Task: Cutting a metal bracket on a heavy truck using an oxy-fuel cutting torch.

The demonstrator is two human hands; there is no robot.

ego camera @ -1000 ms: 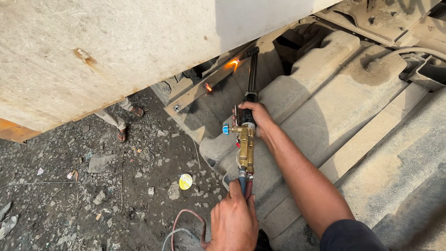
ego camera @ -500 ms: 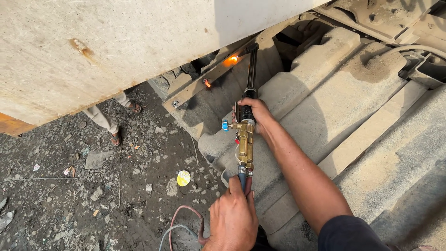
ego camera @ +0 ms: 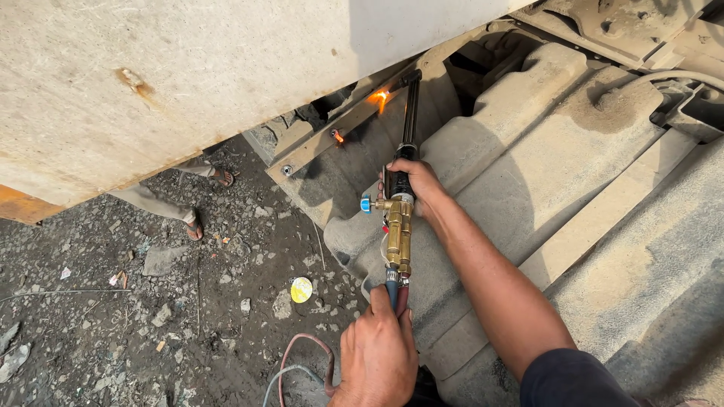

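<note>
Under the edge of a large pale metal panel, a brass cutting torch points up at a steel bracket. The right hand is clamped round the torch's black upper body; the left hand is closed on its tail where the hoses enter. The flame burns at the bracket's far end, and one spot glows lower down — the cut looks only begun, most of the bracket still whole. A bystander's sandalled feet stand on gravel — well apart.
</note>
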